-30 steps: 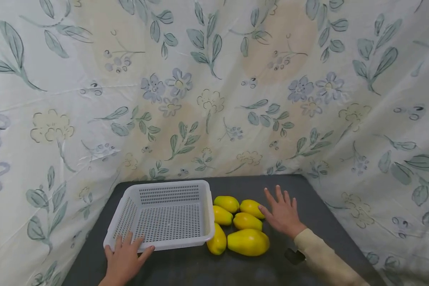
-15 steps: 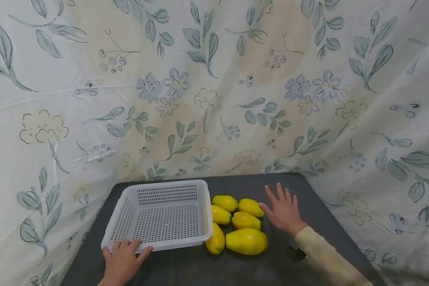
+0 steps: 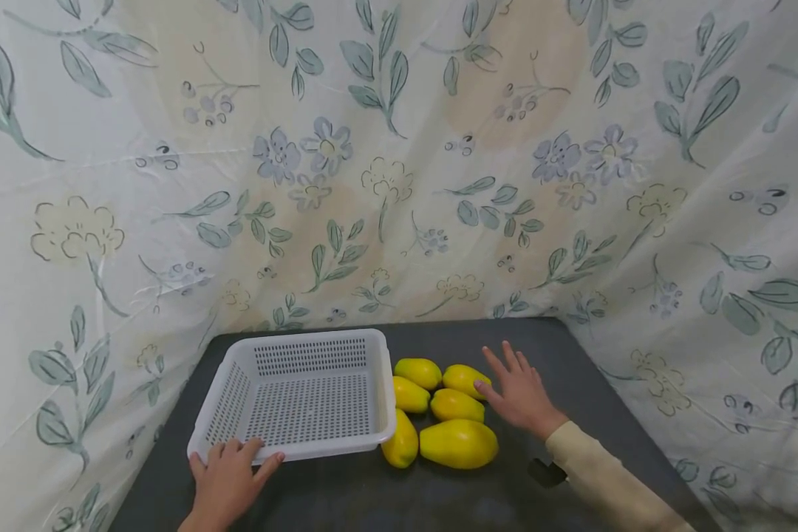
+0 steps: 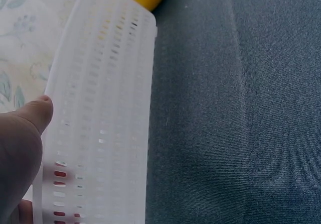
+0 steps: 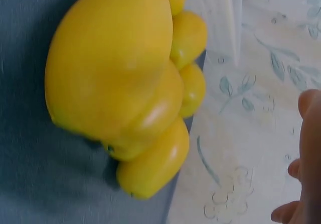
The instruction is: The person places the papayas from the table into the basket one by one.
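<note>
A white plastic basket (image 3: 312, 406) with slotted walls stands on the dark table at left. My left hand (image 3: 229, 476) grips its near left corner, with the fingers over the rim and the thumb (image 4: 40, 111) on the outside. Through the wall slots in the left wrist view, reddish fingers show on the inner side. Several yellow papaya-like fruits lie in a cluster right of the basket, the largest fruit (image 3: 459, 444) nearest to me. My right hand (image 3: 522, 395), fingers spread and holding nothing, hovers by the right side of the cluster. Its thumb overlaps the far right fruit (image 3: 462, 378) in the head view.
A dark cloth-covered table (image 3: 346, 495) extends under everything. Floral curtains (image 3: 399, 185) surround its back and sides. One fruit (image 3: 401, 441) lies right against the basket's near right corner. A small black object (image 3: 547, 473) shows below the right sleeve.
My right hand has turned slightly, its fingers tipping left toward the fruits. The left hand stays on the basket's corner, and the basket and fruits hold their places.
</note>
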The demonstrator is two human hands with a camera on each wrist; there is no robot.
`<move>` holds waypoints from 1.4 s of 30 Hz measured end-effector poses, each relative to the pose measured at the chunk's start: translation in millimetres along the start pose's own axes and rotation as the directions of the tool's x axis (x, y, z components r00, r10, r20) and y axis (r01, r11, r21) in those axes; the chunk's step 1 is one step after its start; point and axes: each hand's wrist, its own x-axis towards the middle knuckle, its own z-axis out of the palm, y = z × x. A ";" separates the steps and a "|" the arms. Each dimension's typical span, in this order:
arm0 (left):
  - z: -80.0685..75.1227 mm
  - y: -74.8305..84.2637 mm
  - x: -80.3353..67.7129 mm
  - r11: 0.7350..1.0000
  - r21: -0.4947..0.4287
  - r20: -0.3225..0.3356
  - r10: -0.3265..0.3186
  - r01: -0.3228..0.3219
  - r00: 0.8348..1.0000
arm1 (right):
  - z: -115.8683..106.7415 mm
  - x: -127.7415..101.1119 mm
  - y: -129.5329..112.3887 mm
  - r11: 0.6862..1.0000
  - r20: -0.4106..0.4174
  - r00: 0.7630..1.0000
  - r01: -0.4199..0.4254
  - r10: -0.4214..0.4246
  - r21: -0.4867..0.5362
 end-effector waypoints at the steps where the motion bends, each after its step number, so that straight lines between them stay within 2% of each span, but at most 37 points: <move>1: 0.4 -0.5 0.1 1.000 0.000 -0.005 0.002 -0.002 1.000 | 1.0 -0.8 -2.9 1.000 0.016 1.000 0.020 -0.021 0.023; 6: 3.2 -1.8 0.2 1.000 0.012 -0.026 0.011 -0.011 1.000 | 10.5 -4.4 -16.6 0.989 0.149 0.983 0.086 -0.104 0.121; 12: 3.7 0.5 -1.2 1.000 0.022 -0.029 0.018 -0.017 0.999 | 26.3 -11.0 -26.0 0.968 0.311 0.931 0.126 -0.191 0.217; 17: 2.6 3.4 -3.5 1.000 0.017 -0.045 0.023 -0.022 0.999 | 39.3 -16.4 -24.4 0.958 0.357 0.892 0.232 -0.277 0.166; 20: 2.5 3.7 -4.1 1.000 0.013 -0.048 0.023 -0.022 0.999 | 44.3 -19.0 -22.6 0.958 0.382 0.878 0.254 -0.287 0.136; 27: 5.3 2.1 -3.5 1.000 0.015 -0.054 0.015 -0.014 0.998 | 55.8 -20.4 -16.1 0.969 0.403 0.881 0.221 -0.246 0.109; 34: 5.1 3.6 -4.1 1.000 0.021 -0.079 0.019 -0.017 0.997 | 55.0 -23.2 -14.4 0.966 0.382 0.887 0.237 -0.260 0.106; 42: 4.7 3.5 -4.6 1.000 0.029 -0.062 0.012 -0.010 0.998 | 55.8 -26.1 -13.2 0.964 0.390 0.882 0.234 -0.264 0.123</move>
